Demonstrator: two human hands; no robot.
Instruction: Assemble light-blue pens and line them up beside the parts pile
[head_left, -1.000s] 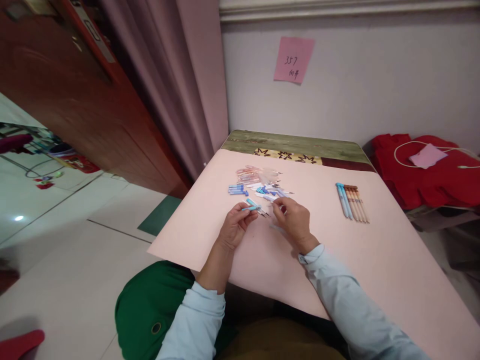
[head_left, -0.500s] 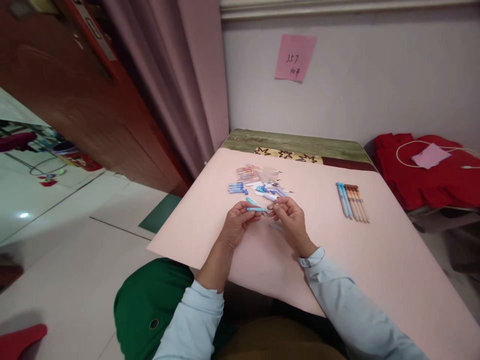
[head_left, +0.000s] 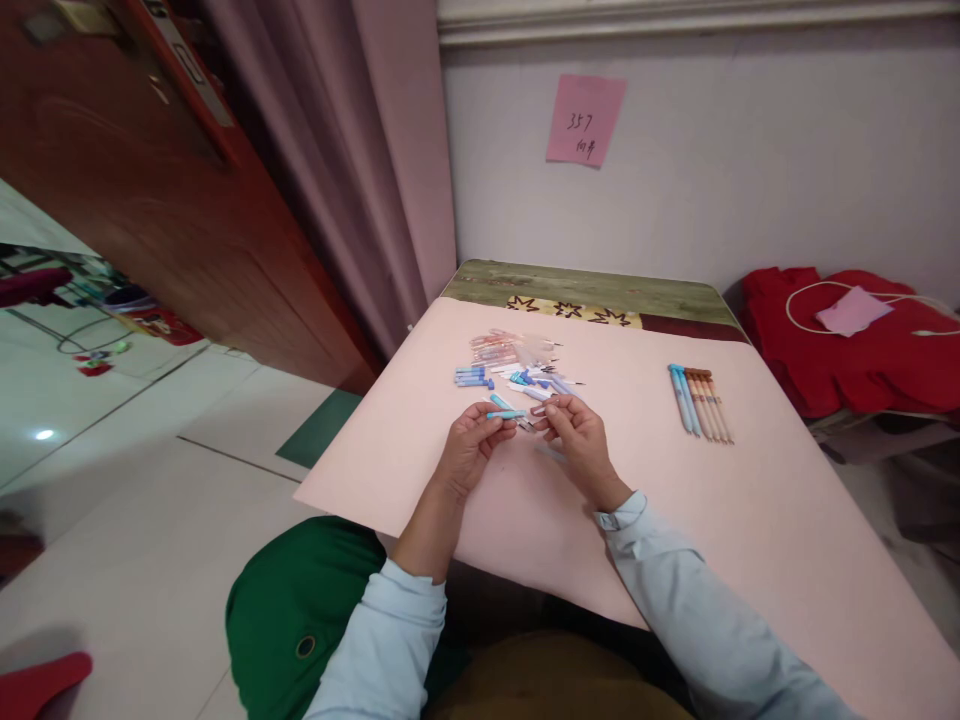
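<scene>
Visibility was partial on my end: both forearms ran off the bottom edge, and the fingers covered part of everything held. Left hand (head_left: 472, 440) had thumb and index pinched on a slim turquoise plastic tube (head_left: 508, 414), gripped near its left end, with the right stretch sticking out bare past the fingertips. Right hand (head_left: 574, 430) was in a narrow pinch, with a slim pale piece (head_left: 538, 410) at the tips, mostly hidden and too small for me to identify. I couldn't tell whether the two pieces touched.

Turquoise tube lay in the gap between the hands, above the pale pink table covering (head_left: 750, 560). Long axis ran near level, left to right across my view, right end aimed at the right fingertips. Couldn't make out which end was the front.

Thin refills with dark tips (head_left: 528, 425) sat just under the hands, partly blocked. Beyond them I had the clear pinkish pen barrels (head_left: 510, 347) in a heap, individual ones hard to separate. Well off to the right, the row of blue and brown-topped beige pens (head_left: 701, 403) lay side by side, narrow ends toward the wearer.
</scene>
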